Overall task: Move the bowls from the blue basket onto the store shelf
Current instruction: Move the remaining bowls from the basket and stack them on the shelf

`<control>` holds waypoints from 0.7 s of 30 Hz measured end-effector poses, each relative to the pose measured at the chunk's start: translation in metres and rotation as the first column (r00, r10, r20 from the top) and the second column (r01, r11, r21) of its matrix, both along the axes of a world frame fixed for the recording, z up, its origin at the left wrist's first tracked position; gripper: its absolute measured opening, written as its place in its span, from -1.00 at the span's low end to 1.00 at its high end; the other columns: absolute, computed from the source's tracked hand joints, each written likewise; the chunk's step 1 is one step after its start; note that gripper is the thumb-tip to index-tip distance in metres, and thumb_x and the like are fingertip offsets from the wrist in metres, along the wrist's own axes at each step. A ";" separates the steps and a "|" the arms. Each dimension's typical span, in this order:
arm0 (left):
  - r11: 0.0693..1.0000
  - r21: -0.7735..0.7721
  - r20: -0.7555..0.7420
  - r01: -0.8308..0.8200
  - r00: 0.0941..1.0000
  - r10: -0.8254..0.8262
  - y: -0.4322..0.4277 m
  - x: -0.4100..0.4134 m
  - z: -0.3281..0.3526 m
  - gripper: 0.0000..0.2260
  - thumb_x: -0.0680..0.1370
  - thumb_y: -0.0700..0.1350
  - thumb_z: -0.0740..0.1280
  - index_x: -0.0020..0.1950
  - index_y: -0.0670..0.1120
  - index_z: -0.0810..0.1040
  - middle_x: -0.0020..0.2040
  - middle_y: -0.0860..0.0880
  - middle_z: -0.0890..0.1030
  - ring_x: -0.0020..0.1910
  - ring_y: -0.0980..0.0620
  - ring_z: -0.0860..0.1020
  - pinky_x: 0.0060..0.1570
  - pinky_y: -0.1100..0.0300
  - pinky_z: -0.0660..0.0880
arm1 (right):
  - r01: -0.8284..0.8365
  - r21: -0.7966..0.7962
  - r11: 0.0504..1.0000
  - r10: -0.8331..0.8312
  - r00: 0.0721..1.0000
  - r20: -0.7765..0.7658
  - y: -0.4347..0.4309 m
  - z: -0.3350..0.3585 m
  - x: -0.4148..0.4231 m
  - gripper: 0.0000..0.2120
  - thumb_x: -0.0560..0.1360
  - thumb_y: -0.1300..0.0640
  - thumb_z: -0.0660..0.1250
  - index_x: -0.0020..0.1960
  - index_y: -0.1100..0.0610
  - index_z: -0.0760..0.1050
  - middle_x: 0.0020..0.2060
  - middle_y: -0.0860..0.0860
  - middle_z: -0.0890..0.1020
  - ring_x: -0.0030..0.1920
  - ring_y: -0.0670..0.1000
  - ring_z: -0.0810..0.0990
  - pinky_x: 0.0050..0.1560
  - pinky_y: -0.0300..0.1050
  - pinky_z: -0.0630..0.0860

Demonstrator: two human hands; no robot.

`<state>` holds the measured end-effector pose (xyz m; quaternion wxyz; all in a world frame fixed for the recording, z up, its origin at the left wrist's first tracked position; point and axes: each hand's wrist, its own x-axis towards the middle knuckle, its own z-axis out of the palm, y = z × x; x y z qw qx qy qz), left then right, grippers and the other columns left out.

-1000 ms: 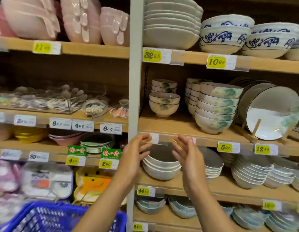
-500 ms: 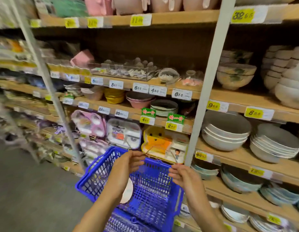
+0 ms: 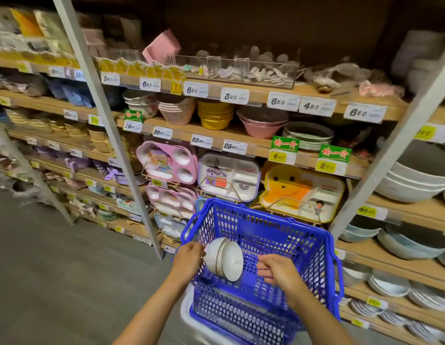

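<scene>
Aisle stock, listed from the left.

- Floor [image 3: 42, 270]: grey, blurred at the far left.
- Left upright [image 3: 106, 115]: pale post, leaning across the shelf [image 3: 181, 135] fronts.
- Shelf: wooden boards in tiers, with white and yellow price tags along the front edges.
- Pink tray [image 3: 166, 161]: divided, propped upright on a wire stand, with a second one just below it.
- Left hand [image 3: 189, 257]: at the basket's left rim, fingers bent down against the left side of the bowls. Whether it grips them or only touches them cannot be told.
- Yellow bowls [image 3: 215, 115]: a stack on the tier above the trays, between pale pink stacks.
- Bowls [image 3: 226, 260]: two, white with dark rims, nested and lying on their side. They are inside the basket, near its left wall and off its floor.
- White tray [image 3: 229, 175]: divided, upright on a stand, just behind the basket's far rim.
- Clear box [image 3: 241, 70]: on the upper tier, holding small pale pieces too blurred to name.
- Basket [image 3: 278, 235]: blue plastic mesh, tilted toward the camera, set in front of the shelf with a white container under it.
- Right hand [image 3: 273, 268]: inside the basket, just right of the bowls and clear of them, fingers loosely bent, holding nothing.
- Yellow tray [image 3: 298, 192]: figure-shaped, upright on a stand.
- Right upright [image 3: 393, 148]: pale post.
- Large bowls [image 3: 413, 180]: white, stacked at the far right.
</scene>
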<state>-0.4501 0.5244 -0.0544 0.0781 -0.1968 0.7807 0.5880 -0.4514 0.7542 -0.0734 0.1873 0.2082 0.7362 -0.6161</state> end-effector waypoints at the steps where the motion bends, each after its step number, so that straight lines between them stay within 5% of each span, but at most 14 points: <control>1: 0.999 -0.031 0.026 0.023 0.999 -0.022 -0.006 -0.004 -0.006 -0.78 0.60 -0.16 0.13 -0.20 -0.14 0.46 -0.27 -0.13 0.52 -0.21 -0.03 0.44 -0.15 0.09 0.32 | 0.008 0.007 1.000 -0.008 1.000 0.022 -0.005 -0.006 -0.001 -0.82 0.60 0.14 0.23 0.04 0.19 0.58 -0.17 0.08 0.64 -0.27 -0.01 0.58 -0.31 -0.17 0.44; 8: 0.977 -0.119 0.153 0.175 0.976 -0.156 -0.013 -0.047 -0.039 -0.85 0.58 -0.14 0.15 -0.13 -0.11 0.46 -0.20 -0.14 0.50 -0.21 0.00 0.44 -0.15 0.12 0.33 | 0.009 0.026 1.000 -0.014 0.980 0.197 -0.018 -0.049 -0.025 -0.84 0.61 0.12 0.23 0.02 0.18 0.53 -0.13 0.11 0.60 -0.24 0.06 0.54 -0.32 -0.16 0.43; 16: 0.919 -0.251 0.251 0.305 0.937 -0.242 0.009 -0.105 -0.066 -0.78 0.57 -0.13 0.18 -0.28 -0.10 0.41 -0.31 -0.09 0.50 -0.30 -0.05 0.44 -0.27 0.13 0.30 | 0.083 -0.045 0.996 -0.060 0.925 0.374 -0.027 -0.104 -0.075 -0.87 0.61 0.16 0.17 0.00 0.20 0.45 -0.20 0.10 0.55 -0.22 0.07 0.53 -0.26 -0.16 0.39; 21: 0.867 -0.212 0.353 0.451 0.863 -0.362 0.032 -0.139 -0.110 -0.82 0.58 -0.10 0.23 0.07 -0.13 0.57 0.07 -0.14 0.63 0.10 -0.11 0.54 -0.01 0.16 0.37 | 0.198 -0.081 0.977 -0.132 0.854 0.503 -0.035 -0.147 -0.105 -0.87 0.62 0.15 0.15 -0.09 0.15 0.37 -0.24 0.12 0.47 -0.26 0.09 0.54 -0.29 -0.14 0.33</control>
